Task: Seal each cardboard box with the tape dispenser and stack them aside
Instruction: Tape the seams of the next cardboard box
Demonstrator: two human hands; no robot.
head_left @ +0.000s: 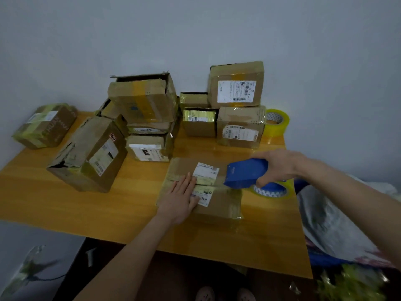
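A flat cardboard box [219, 205] with white labels lies on the wooden table [86, 205] in front of me. My left hand [180, 199] presses flat on its top, fingers together over the centre seam. My right hand [277, 167] grips the blue tape dispenser [245, 173], whose front edge touches the box's top at the right end of the seam. A strip of clear tape runs along the seam between my two hands. The dispenser's tape roll [271, 191] shows below my right hand.
Several cardboard boxes stand at the back: a torn one [91, 153] at the left, a taped one [45, 126] at the far left, a stack [145, 114] in the middle, another stack [236, 105] at the right. A spare tape roll [277, 121] sits by the wall. Bags lie off the table's right edge.
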